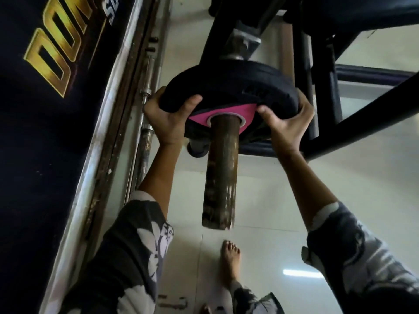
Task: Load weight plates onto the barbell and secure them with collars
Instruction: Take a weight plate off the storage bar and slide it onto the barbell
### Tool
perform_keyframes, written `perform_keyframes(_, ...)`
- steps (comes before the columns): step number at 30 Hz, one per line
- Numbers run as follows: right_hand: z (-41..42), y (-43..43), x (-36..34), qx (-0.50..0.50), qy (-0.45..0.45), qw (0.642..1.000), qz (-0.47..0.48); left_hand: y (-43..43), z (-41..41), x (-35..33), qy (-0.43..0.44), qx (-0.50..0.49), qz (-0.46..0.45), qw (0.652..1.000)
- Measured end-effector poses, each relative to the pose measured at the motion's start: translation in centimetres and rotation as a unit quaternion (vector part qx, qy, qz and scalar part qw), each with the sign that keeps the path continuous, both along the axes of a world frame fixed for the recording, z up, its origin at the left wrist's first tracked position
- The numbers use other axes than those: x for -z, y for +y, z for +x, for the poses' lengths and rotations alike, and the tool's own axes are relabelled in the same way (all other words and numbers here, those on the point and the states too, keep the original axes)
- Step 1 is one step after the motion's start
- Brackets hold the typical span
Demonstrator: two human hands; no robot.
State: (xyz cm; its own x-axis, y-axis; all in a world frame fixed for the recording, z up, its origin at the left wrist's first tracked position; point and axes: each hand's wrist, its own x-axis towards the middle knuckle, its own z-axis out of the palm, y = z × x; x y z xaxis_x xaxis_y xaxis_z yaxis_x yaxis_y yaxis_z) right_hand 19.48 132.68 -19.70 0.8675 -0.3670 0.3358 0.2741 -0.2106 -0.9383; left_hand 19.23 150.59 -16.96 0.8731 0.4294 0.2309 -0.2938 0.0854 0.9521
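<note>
A black rubber weight plate (229,87) with a pink centre label sits on the rusty barbell sleeve (221,173), far up the sleeve near the rack. The sleeve's free end points down toward me. My left hand (167,114) grips the plate's left rim, thumb on its face. My right hand (285,116) grips the right rim the same way. No collar is in view.
The black steel rack frame (326,91) stands behind and to the right of the plate. Spare bars (146,123) lie along the wall on the left beside a dark banner (45,109). My bare foot (230,261) stands on the white tiled floor below the sleeve.
</note>
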Motion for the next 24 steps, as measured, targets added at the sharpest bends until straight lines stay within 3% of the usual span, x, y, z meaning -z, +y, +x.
perform_keyframes(11, -20.9, 1.9, -1.4, -0.025, 0.091, 0.994, 0.052, 3.8, -19.5, 1.0, 0.08, -0.002, 0.045, 0.996)
perform_keyframes(24, -36.6, -7.2, -25.4, 0.032, 0.019, 0.999, 0.002, -5.5, -33.2, -21.2, -0.023, 0.019, 0.061, 0.998)
